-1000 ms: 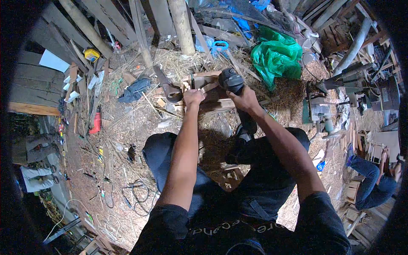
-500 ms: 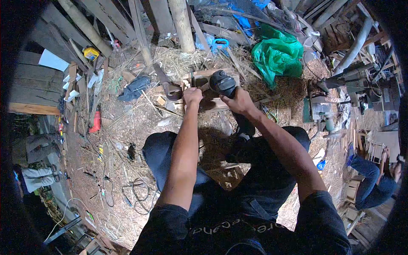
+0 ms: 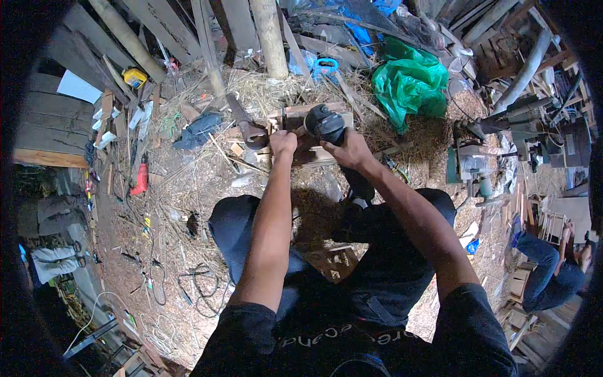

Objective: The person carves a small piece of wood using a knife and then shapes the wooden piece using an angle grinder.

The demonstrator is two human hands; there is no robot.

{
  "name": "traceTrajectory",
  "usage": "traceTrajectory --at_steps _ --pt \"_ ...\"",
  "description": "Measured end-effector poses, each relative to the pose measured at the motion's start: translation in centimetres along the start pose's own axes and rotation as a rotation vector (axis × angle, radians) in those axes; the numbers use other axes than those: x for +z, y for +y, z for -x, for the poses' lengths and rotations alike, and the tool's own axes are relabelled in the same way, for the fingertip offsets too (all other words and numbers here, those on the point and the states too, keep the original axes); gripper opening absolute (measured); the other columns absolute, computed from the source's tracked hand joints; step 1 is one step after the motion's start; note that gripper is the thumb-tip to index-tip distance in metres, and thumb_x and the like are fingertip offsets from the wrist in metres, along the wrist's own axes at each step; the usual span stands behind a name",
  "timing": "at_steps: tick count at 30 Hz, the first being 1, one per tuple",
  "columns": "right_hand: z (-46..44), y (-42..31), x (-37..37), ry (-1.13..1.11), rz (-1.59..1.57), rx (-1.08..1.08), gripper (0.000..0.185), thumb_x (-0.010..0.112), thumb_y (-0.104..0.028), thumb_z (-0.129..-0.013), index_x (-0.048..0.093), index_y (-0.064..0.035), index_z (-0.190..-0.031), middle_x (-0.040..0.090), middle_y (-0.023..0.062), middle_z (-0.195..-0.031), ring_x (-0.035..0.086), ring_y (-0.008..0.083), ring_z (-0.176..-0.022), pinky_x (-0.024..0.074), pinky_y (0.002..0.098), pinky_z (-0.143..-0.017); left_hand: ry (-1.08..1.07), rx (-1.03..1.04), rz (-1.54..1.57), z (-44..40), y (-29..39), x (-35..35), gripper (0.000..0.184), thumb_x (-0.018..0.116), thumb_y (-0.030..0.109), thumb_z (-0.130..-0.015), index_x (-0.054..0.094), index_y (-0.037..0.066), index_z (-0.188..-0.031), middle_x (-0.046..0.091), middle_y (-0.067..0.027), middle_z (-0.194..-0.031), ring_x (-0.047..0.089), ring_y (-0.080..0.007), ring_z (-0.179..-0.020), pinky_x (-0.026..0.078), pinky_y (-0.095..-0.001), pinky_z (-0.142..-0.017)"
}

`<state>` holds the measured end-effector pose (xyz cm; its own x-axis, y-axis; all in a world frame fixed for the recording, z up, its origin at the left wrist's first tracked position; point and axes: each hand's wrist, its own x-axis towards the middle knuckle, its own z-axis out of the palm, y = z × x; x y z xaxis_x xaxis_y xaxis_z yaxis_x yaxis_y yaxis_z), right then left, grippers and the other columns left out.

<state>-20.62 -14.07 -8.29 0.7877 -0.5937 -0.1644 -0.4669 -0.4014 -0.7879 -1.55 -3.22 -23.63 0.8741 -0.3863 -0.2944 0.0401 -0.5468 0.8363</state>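
My right hand (image 3: 353,151) is wrapped round the body of what looks like a black angle grinder (image 3: 325,122). Its rounded head sits over a pale wooden workpiece (image 3: 343,119) on the ground in front of my knees, hiding the spot beneath. To the left, my left hand (image 3: 284,143) is closed in a fist at the left end of the wood, gripping a part that its fingers mostly cover. Just beside that hand lies a handsaw (image 3: 246,125) with a brown handle.
A red drill (image 3: 140,178) rests on the shaving-strewn floor at left, with loose cables (image 3: 202,286) nearer. A crumpled green plastic sheet (image 3: 411,81) lies ahead at right. Another person (image 3: 546,270) sits at far right; someone's legs (image 3: 58,261) show at far left.
The grinder's head and my right hand have shifted slightly left, towards my left hand. My left hand stays in about the same place.
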Motion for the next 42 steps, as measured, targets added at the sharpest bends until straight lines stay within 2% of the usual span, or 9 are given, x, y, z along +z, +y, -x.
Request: traceTrajectory --at_steps 5,10,14,15,18,27,30,33,42 --pt "-0.5 -0.2 -0.4 -0.005 0.114 0.125 0.056 0.073 -0.037 -0.073 0.056 0.0077 -0.103 0.063 0.0284 -0.095 0.062 0.0411 -0.094 0.0498 0.0441 -0.081 0.063 0.060 -0.254 1.8 2.6 -1.4 0.011 0.057 0.006 -0.069 0.063 -0.003 -0.064 0.065 -0.0125 -0.062 0.062 -0.0198 -0.059 0.049 -0.0359 -0.059" --pt "-1.4 1.5 -0.8 0.072 0.139 0.163 0.055 0.070 -0.045 -0.075 0.062 0.0019 -0.103 0.065 0.0259 -0.092 0.064 0.0387 -0.091 0.0496 0.0432 -0.079 -0.001 -0.096 0.263 2.8 3.3 -1.1 0.023 0.073 0.011 -0.070 0.060 -0.003 -0.057 0.063 -0.0082 -0.058 0.059 -0.0153 -0.050 0.046 -0.0309 -0.047" --pt "-0.6 0.3 -1.1 -0.015 0.052 0.130 0.058 0.074 -0.037 -0.072 0.055 0.0069 -0.106 0.063 0.0283 -0.100 0.061 0.0410 -0.097 0.0491 0.0429 -0.084 -0.122 -0.038 0.370 0.4 -0.1 -0.2 0.015 0.058 0.004 -0.071 0.060 -0.003 -0.058 0.060 -0.0057 -0.055 0.055 -0.0138 -0.047 0.045 -0.0288 -0.044" --pt "-0.6 1.0 -0.4 -0.019 0.047 0.086 0.057 0.074 -0.036 -0.073 0.056 0.0066 -0.106 0.063 0.0282 -0.100 0.061 0.0406 -0.097 0.0491 0.0428 -0.084 -0.001 -0.092 0.302 1.2 1.3 -0.2 0.018 0.052 0.004 -0.071 0.060 -0.003 -0.056 0.058 -0.0046 -0.053 0.055 -0.0147 -0.045 0.044 -0.0298 -0.044" --pt "1.2 -3.3 -2.2 -0.050 -0.006 0.032 0.054 0.073 -0.034 -0.074 0.057 0.0058 -0.106 0.063 0.0279 -0.100 0.061 0.0403 -0.098 0.0491 0.0425 -0.084 0.076 0.040 0.016 1.4 1.6 -0.7 0.018 0.052 0.004 -0.070 0.059 -0.003 -0.055 0.056 -0.0046 -0.051 0.055 -0.0152 -0.046 0.043 -0.0303 -0.044" --pt "-0.6 -0.6 -2.4 0.032 0.061 0.177 0.056 0.073 -0.040 -0.072 0.059 0.0025 -0.106 0.064 0.0257 -0.100 0.061 0.0403 -0.098 0.0492 0.0422 -0.084 -0.093 -0.168 0.480 3.0 3.9 -1.0 0.019 0.061 0.004 -0.076 0.059 -0.002 -0.058 0.058 -0.0041 -0.057 0.056 -0.0139 -0.048 0.048 -0.0268 -0.044" --pt "-0.3 -0.8 -2.4 -0.055 0.121 0.220 0.052 0.073 -0.038 -0.073 0.061 0.0014 -0.104 0.065 0.0257 -0.098 0.062 0.0391 -0.096 0.0494 0.0423 -0.083 -0.084 -0.173 0.461 2.8 3.8 -1.1 0.010 0.059 0.001 -0.076 0.062 -0.005 -0.068 0.060 -0.0062 -0.062 0.058 -0.0162 -0.050 0.053 -0.0286 -0.046" --pt "0.6 -0.3 -1.2 0.016 0.067 0.025 0.050 0.073 -0.038 -0.073 0.062 0.0006 -0.103 0.065 0.0254 -0.093 0.064 0.0382 -0.090 0.0506 0.0417 -0.080 -0.056 -0.171 0.387 3.0 4.2 -1.6 0.006 0.059 -0.002 -0.074 0.063 -0.006 -0.074 0.060 -0.0079 -0.063 0.060 -0.0176 -0.051 0.055 -0.0306 -0.047" --pt "-0.8 1.3 -2.5 0.039 0.100 0.189 0.056 0.071 -0.043 -0.075 0.059 -0.0010 -0.110 0.064 0.0265 -0.101 0.061 0.0407 -0.097 0.0491 0.0450 -0.083 -0.079 -0.196 0.232 2.0 3.4 -1.0 0.008 0.061 0.001 -0.075 0.063 -0.005 -0.071 0.062 -0.0116 -0.061 0.061 -0.0167 -0.051 0.052 -0.0295 -0.044"
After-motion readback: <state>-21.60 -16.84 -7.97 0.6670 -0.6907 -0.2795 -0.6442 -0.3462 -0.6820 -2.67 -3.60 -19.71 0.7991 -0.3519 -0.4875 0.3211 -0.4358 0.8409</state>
